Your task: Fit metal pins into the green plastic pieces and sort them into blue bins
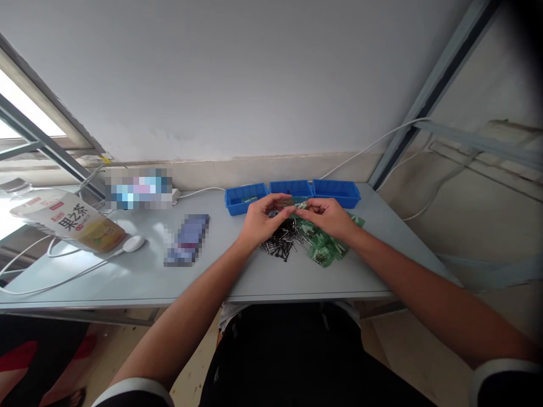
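Holding green bag (300,200), metal pieces (302,206) inside

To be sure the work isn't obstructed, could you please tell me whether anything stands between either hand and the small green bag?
Nothing visible does: the left hand and right hand both have fingers on the small green bag. The dark metal pieces lie below on the table, not between them.

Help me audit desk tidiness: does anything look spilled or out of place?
Dark metal screw-like pieces lie heaped on the pale grey table, outside the blue rectangular plastic trays; that looks spilled, though perhaps deliberate.
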Available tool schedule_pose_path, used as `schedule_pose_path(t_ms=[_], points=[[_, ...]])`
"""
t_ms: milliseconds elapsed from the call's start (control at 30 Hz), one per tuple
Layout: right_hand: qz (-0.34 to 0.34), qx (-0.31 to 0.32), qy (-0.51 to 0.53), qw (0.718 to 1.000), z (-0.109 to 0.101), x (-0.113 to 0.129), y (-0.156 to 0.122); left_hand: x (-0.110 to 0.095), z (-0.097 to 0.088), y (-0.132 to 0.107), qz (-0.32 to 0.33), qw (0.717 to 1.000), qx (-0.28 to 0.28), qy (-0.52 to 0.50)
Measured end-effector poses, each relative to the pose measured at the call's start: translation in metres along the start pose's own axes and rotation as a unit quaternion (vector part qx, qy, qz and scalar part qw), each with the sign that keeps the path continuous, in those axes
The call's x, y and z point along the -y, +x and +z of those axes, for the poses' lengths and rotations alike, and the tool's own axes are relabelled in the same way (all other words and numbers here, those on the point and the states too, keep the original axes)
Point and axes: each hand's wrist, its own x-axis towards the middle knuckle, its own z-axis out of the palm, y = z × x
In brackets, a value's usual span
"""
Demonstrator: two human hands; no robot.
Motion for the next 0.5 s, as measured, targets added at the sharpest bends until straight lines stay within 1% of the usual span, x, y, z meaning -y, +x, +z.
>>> schedule_pose_path(t_ms=[100,167,233,333,400,500], points=[[0.013,-0.009,0.010,1.000,-0.0027,-0.0026,0.0017,0.0046,0.0019,0.0011,-0.021,0.999,0.013,-0.042],[0.010,-0.011,0.005,1.000,-0.0035,-0.0013,0.0019,0.0069,0.0021,0.0023,-0.033,0.998,0.008,-0.055],[-0.005,-0.020,-0.011,1.000,-0.0035,0.0015,0.0017,0.0080,0.0015,0.0037,-0.038,0.997,-0.003,-0.070],[-0.039,-0.051,-0.018,0.998,-0.0015,0.0041,0.0017,0.0074,-0.0001,0.0053,-0.048,0.995,-0.012,-0.086],[-0.045,-0.062,0.016,0.997,0.0009,0.0032,0.0022,0.0062,-0.0005,0.0056,-0.057,0.994,-0.008,-0.089],[-0.035,-0.050,0.073,0.995,0.0048,0.0000,0.0034,0.0059,0.0003,0.0054,-0.067,0.993,0.003,-0.097]])
